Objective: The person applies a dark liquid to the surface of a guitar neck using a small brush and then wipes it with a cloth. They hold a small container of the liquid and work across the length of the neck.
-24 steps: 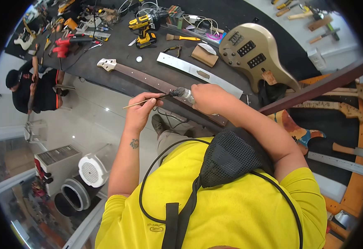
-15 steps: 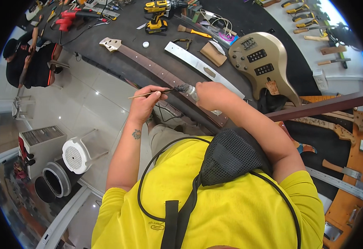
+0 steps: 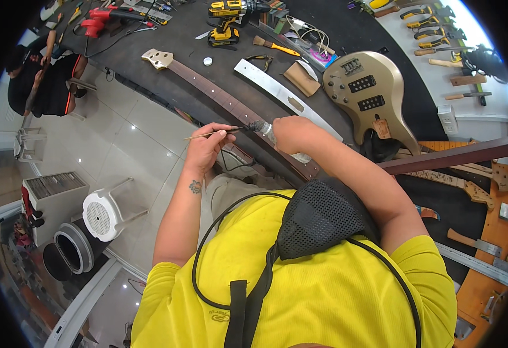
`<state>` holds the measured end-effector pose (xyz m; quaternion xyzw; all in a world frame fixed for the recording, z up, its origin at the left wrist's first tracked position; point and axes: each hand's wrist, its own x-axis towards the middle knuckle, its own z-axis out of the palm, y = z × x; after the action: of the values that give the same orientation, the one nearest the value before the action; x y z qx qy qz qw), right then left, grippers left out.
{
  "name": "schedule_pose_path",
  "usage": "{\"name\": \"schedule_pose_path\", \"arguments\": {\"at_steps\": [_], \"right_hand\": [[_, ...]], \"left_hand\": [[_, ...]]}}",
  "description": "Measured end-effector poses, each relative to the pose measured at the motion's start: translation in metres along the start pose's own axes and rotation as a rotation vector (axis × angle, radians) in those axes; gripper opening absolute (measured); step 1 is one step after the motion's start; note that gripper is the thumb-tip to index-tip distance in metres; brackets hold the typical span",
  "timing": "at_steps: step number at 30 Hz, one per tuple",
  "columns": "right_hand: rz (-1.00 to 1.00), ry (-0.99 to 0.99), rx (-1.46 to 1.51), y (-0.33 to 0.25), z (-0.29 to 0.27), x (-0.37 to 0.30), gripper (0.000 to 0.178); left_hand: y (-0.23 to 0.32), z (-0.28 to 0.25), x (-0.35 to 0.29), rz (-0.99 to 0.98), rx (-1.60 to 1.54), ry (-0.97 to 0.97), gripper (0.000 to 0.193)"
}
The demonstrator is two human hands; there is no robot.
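My left hand (image 3: 205, 146) pinches a thin tan stick (image 3: 196, 137) with a dark front part; it looks like a fine brush, but its tip is hard to make out. That tip meets a black, crumpled-looking mass (image 3: 256, 126) at the mouth of a small clear jar (image 3: 268, 136). My right hand (image 3: 294, 134) is closed round the jar and hides much of it. The jar is tilted over the lower end of a guitar neck (image 3: 210, 90), which has a dark brown fretboard with pale dots and a light headstock, lying along the bench edge.
Beside the neck lie a long metal straightedge (image 3: 283, 93), a tan block (image 3: 301, 79) and a small white cap (image 3: 207, 61). A gold bass body (image 3: 376, 78), paintbrush (image 3: 276, 45) and yellow-black drill (image 3: 225, 29) are farther off. A person (image 3: 45, 84) sits at left; a white stool (image 3: 103, 214) stands nearby.
The whole view has shifted slightly. Both hands keep nearly the same pose, with the stick still at the jar's mouth. The seated person at left has moved a little.
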<state>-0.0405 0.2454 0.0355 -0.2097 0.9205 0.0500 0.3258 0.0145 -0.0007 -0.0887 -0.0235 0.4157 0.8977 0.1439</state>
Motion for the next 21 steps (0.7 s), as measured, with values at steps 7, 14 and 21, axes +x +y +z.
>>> {"name": "schedule_pose_path", "arguments": {"at_steps": [7, 14, 21], "right_hand": [[-0.013, -0.049, -0.007, -0.001, -0.005, 0.004, 0.025], [-0.004, 0.013, 0.019, 0.006, -0.009, 0.017, 0.025], [-0.029, -0.053, -0.059, -0.001, -0.034, 0.031, 0.03]], "left_hand": [[0.002, -0.002, 0.001, -0.038, 0.001, 0.02, 0.02], [0.015, -0.003, 0.022, -0.033, 0.041, -0.008, 0.021], [0.024, -0.013, 0.035, 0.002, 0.019, -0.021, 0.021]]}}
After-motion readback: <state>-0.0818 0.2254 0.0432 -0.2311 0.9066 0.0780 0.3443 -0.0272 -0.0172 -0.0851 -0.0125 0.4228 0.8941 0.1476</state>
